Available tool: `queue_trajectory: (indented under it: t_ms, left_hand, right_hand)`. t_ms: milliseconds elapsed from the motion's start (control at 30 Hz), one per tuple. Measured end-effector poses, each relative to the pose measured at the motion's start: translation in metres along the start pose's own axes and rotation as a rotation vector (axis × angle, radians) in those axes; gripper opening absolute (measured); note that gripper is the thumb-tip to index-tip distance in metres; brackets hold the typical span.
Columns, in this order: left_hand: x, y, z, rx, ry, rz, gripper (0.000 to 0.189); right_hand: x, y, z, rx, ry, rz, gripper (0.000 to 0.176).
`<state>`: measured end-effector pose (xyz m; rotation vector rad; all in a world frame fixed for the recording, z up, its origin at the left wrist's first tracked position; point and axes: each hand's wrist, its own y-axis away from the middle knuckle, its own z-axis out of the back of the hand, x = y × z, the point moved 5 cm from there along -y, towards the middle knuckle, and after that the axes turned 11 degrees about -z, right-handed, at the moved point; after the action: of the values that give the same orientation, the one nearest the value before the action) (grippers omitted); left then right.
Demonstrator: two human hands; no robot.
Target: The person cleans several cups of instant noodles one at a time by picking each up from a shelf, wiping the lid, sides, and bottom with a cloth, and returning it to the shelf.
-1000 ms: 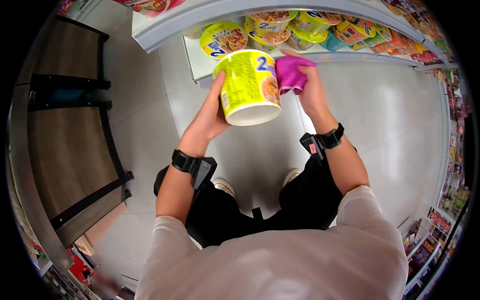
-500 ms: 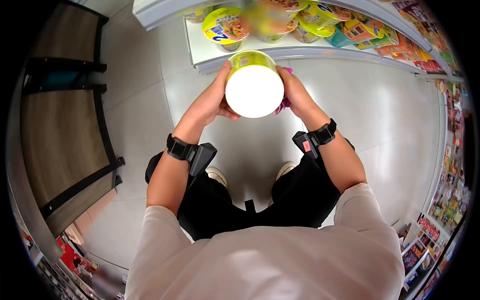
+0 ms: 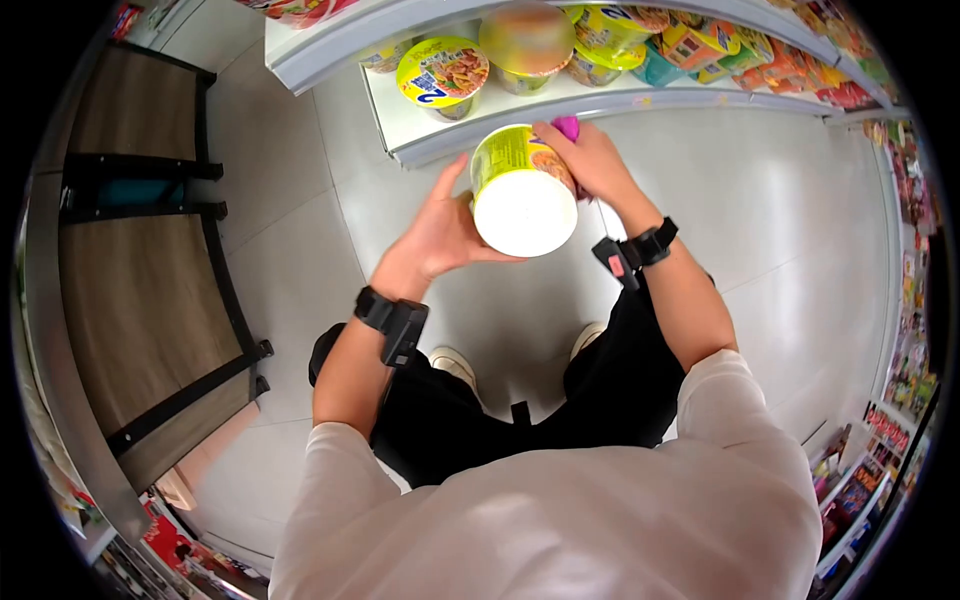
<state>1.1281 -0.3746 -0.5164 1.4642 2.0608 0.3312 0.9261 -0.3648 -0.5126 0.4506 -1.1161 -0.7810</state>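
A yellow-green instant noodle cup (image 3: 525,212) is held tilted in front of me, its plain white base facing my head. My left hand (image 3: 440,230) cradles it from the left, with the fingers passing beneath it and the thumb raised off its side. On the upper right of the cup rests my right hand (image 3: 592,165), thumb across the printed wall. A purple cloth (image 3: 567,127) is bunched in that hand, mostly hidden by the fingers and the cup.
Ahead is a low white shelf (image 3: 440,152) bearing several noodle cups, including one with a yellow lid (image 3: 443,72). Colourful packets (image 3: 790,62) fill its right part. A dark wood-panelled rack (image 3: 150,310) stands left. Stocked shelves (image 3: 905,290) line the right.
My left thumb has come off the cup and the left fingers lie lower under it. My right hand has shifted up over the cup's side with the cloth. The cup has turned slightly.
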Motion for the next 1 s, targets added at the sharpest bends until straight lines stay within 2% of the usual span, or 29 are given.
queue_trajectory:
  t_ms: [100,167,233,300,333,367,400,433,467,533,633,700,767,900,1000]
  left_hand:
    - [0.04,-0.011,-0.007,0.005,0.101,0.005,0.083]
    - [0.055,-0.015,-0.004,-0.005,0.264,-0.007,0.079]
    - [0.056,-0.013,-0.01,0.02,0.289,-0.022,0.078]
    - [0.048,-0.011,-0.016,0.034,0.318,-0.06,0.078]
    - [0.041,-0.012,-0.019,0.02,0.317,-0.148,0.076]
    - [0.035,-0.011,-0.019,0.005,0.318,-0.236,0.074]
    - [0.033,-0.011,-0.017,-0.001,0.311,-0.239,0.074]
    - [0.027,-0.011,-0.017,0.008,0.302,-0.277,0.072]
    - [0.023,-0.011,-0.019,0.02,0.301,-0.31,0.071]
    - [0.022,-0.01,-0.019,0.013,0.272,-0.312,0.069]
    - [0.02,-0.009,-0.02,-0.021,0.28,-0.357,0.068]
    - [0.02,-0.009,-0.02,-0.043,0.267,-0.362,0.076]
    - [0.019,-0.009,-0.02,-0.034,0.252,-0.363,0.076]
    - [0.021,-0.009,-0.019,-0.07,0.244,-0.349,0.076]
    - [0.021,-0.009,-0.02,-0.089,0.251,-0.359,0.076]
  right_hand:
    - [0.01,-0.009,0.006,-0.177,0.122,0.34,0.055]
    - [0.004,-0.014,0.005,-0.188,0.118,0.329,0.054]
    - [-0.001,-0.015,0.005,-0.198,0.115,0.326,0.052]
    - [0.01,-0.001,0.018,-0.524,0.065,0.551,0.045]
    - [0.013,0.001,0.02,-0.519,0.054,0.555,0.045]
    - [0.011,-0.001,0.021,-0.406,-0.045,0.458,0.043]
    - [0.009,-0.002,0.019,-0.295,-0.142,0.36,0.041]
    - [0.01,0.001,0.011,-0.203,-0.142,0.345,0.041]
    - [0.009,0.004,0.005,-0.201,-0.144,0.34,0.041]
    - [0.006,0.006,-0.012,-0.117,-0.08,0.419,0.04]
    - [0.011,0.01,-0.012,-0.12,-0.035,0.47,0.039]
    - [0.013,0.011,-0.012,-0.119,-0.039,0.475,0.039]
    - [0.016,0.013,-0.011,-0.13,-0.045,0.485,0.039]
    - [0.012,0.007,-0.012,-0.102,-0.013,0.442,0.039]
    - [0.013,0.004,-0.01,-0.185,0.036,0.556,0.039]
